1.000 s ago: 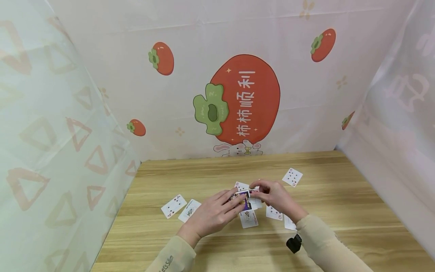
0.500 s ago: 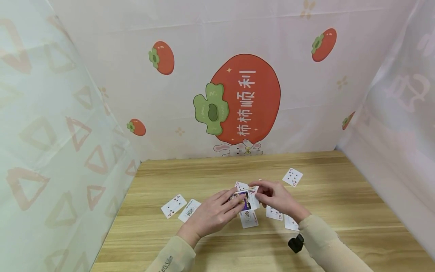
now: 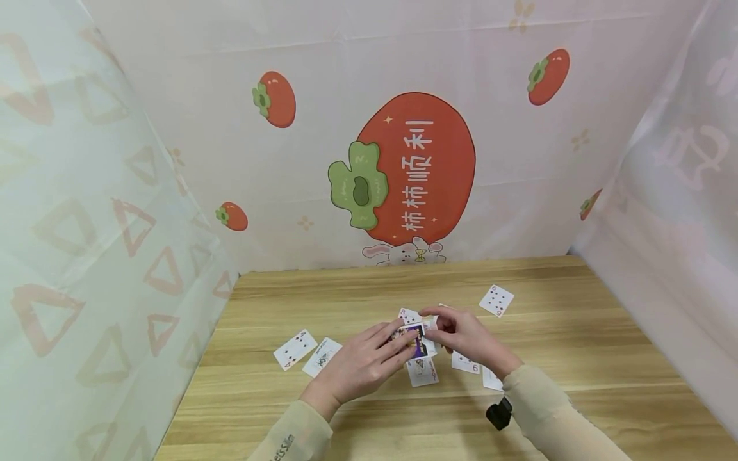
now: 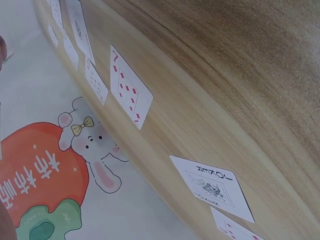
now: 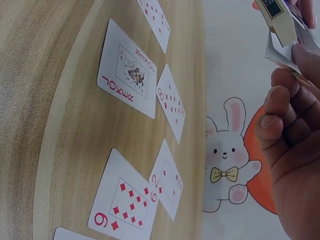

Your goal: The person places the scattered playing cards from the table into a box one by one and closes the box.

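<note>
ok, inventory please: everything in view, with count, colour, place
card box: 1, purple and white, between the hands
4 of diamonds: 1, white/red, far left
black joker: 1, white/black, beside the 4
7 of diamonds: 1, white/red, between the jokers
red joker: 1, white/red, centre
8 of diamonds: 1, white/red, beyond red joker
9 of diamonds: 1, white/red, right of red joker
red-pip card: 1, white/red, beyond the 9, rank unclear
6 card: 1, white/red, back right
half-hidden card: 1, white, by right cuff
table: 1, wood-brown, below
backdrop: white, printed, around table
black device: 1, by right cuff
sleeves: 2, beige
left hand: 1, on box
right hand: 1, at box's flap
</note>
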Tool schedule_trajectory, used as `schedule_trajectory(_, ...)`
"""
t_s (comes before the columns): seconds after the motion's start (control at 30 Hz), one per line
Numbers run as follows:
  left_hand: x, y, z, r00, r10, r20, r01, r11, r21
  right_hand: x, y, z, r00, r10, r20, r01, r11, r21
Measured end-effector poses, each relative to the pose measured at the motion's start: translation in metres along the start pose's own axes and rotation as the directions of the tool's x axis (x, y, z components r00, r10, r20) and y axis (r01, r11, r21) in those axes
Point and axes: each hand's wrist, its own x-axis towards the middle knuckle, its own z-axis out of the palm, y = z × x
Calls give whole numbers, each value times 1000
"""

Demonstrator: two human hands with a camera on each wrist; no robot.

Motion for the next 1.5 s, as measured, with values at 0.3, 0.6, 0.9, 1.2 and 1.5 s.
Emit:
schedule_trajectory(0.3,1,0,1,999,12,-30,-12,1000,0,0,-1,4,999,39,18,-39,999,-13)
schedule_trajectory(0.6,-4,-1,0,1000,0,-22,1,1000,10,-1,7,-2,1000,7,30,-8,1000,25)
schedule_trajectory(0.9,-12,-3,1,999,-7,-39,7,1000,8,-8,24,-20,1000,5,-1,-5,999,42)
schedule_trajectory(1.2,-18,-4,1,1000,-22,-15,22,1000,-14,-17,47,-52,992,107,-72,-110,993,-38)
schedule_trajectory(1.5,-22,-4,-1,999,-33,9,33,999,-3,-24,76,-71,990,91,-112,-112,973,-200)
